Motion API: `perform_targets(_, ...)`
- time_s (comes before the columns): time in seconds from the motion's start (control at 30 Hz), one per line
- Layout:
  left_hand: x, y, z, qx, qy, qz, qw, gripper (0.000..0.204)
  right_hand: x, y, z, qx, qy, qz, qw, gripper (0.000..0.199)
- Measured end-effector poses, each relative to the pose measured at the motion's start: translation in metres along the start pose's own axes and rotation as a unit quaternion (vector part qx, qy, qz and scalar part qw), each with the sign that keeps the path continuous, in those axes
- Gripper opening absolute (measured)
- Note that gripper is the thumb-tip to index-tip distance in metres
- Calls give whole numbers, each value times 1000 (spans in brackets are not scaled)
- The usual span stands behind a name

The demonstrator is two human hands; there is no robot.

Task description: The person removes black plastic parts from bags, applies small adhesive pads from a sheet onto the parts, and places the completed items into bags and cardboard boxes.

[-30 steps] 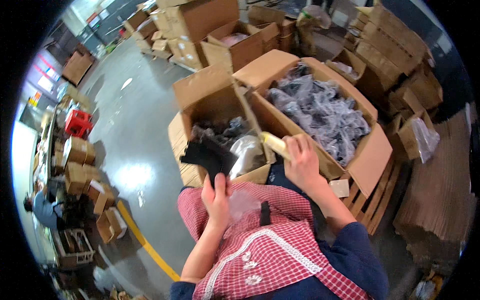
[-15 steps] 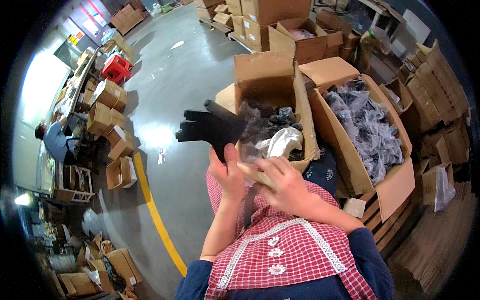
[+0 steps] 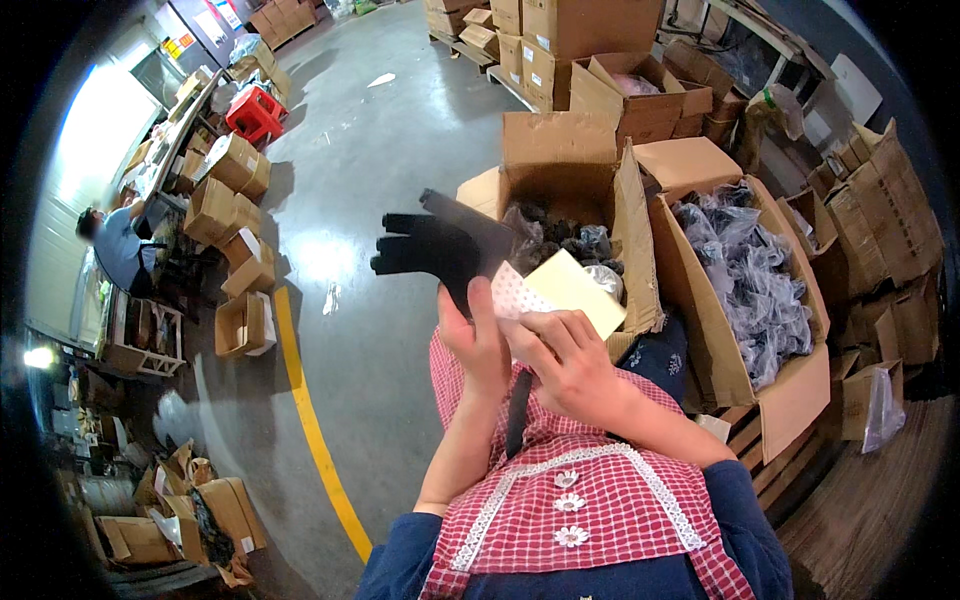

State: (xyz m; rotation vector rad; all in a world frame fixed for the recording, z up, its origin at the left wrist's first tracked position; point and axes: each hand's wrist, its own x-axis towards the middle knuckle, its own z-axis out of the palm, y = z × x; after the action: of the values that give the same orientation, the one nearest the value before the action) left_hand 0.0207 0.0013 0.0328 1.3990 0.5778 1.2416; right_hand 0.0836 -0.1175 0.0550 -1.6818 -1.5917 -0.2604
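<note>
My left hand (image 3: 478, 345) is closed round the lower end of a black glove (image 3: 432, 250) with short, stubby fingers, which points up and left. Beside it, my right hand (image 3: 572, 365) pinches the edge of a pale yellow card (image 3: 580, 290), its fingertips bent over it. Against the card lies a white sheet with small dots (image 3: 518, 294), between the two hands; whether they are joined cannot be made out. Behind the card stands an open carton (image 3: 636, 235) with dark items and clear plastic in it.
To the right, a second open carton (image 3: 790, 415) is full of dark items in clear bags. Stacked cartons (image 3: 590, 35) stand at the back, flattened cardboard (image 3: 870, 215) at the far right. A yellow floor line (image 3: 310, 430) runs on the left. A person (image 3: 118, 245) is by a bench at far left.
The pale yellow card and dotted sheet have come into plain view, turned up beside the glove. The glove stays in my left hand. The whole scene has shifted a little.
</note>
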Motion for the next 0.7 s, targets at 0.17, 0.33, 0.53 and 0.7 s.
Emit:
perform_targets(0.17,6,-9,-13,-73,23,-39,996,54,2,32,-29,286,-8,182,941,72)
perform_targets(0.33,11,-16,-20,-32,56,30,997,44,9,34,-38,286,-143,273,907,89)
perform_targets(0.53,2,-4,-19,125,50,69,988,41,18,18,-23,40,-104,104,988,90)
perform_targets(0.7,-6,6,-17,106,18,46,993,39,31,12,-21,177,-135,164,961,91)
